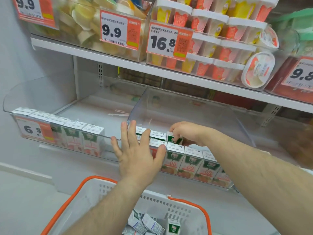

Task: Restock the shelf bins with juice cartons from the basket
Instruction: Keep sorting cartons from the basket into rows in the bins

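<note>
Two clear shelf bins stand side by side. The left bin [33, 92] holds a front row of several green-and-white juice cartons [89, 138]. The right bin [237, 119] has a front row of cartons [191, 160] and a second row behind. My right hand [186, 131] reaches into the right bin, fingers closed on a tilted carton [174, 139] in the second row. My left hand [135, 153] is spread flat against the right bin's front left corner, holding nothing. The white basket [105, 192] with orange handles sits below, with several loose cartons [149, 224] inside.
The white shelf above [118, 63] carries clear bins of jelly cups and pudding tubs with price tags 9.9 [113, 29] and 16.8 [162, 41]. A grey wall is at the left. A tag reading 6.5 [32, 129] hangs on the left bin.
</note>
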`<state>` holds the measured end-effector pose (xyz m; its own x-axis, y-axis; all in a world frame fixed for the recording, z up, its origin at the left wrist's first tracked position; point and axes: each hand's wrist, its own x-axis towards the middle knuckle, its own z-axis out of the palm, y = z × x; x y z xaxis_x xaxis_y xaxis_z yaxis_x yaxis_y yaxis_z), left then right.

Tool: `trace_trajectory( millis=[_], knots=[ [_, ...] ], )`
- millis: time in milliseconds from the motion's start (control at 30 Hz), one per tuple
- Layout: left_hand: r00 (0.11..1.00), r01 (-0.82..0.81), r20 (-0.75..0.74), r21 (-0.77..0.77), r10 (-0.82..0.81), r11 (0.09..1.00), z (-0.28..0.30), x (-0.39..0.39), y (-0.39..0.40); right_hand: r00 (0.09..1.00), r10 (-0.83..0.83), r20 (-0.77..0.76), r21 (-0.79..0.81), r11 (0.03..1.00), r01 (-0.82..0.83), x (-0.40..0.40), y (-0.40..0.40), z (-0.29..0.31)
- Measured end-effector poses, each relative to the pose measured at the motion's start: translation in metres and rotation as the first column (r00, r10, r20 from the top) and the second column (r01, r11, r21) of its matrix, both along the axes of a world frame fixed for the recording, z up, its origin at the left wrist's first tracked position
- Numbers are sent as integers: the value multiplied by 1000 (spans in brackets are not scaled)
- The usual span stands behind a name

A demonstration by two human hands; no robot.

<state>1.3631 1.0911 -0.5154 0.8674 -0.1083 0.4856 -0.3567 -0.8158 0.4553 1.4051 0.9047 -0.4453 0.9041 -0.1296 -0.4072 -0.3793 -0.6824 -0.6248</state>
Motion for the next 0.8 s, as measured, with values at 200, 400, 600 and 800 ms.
trace_trajectory(
  millis=[200, 400, 600, 800],
  knots=[
    [999, 4, -33, 29, -3, 1000, 3, -2, 0, 982, -12, -187, 332, 940, 75, 9, -7, -4],
    [999, -1, -37, 30, 2, 1000, 5, -3, -1, 974, 29, -223, 285, 958, 37, 12, -4, 2],
    [997, 14, -75, 71, -9, 997, 10, -6, 0, 977, -17, -214, 210, 976, 63, 9, 7, 4],
    [983, 58, -180, 73, -44, 996, 19, -8, 4, 991, -88, -104, -46, 995, 84, -13, 29, 13]
  ],
)
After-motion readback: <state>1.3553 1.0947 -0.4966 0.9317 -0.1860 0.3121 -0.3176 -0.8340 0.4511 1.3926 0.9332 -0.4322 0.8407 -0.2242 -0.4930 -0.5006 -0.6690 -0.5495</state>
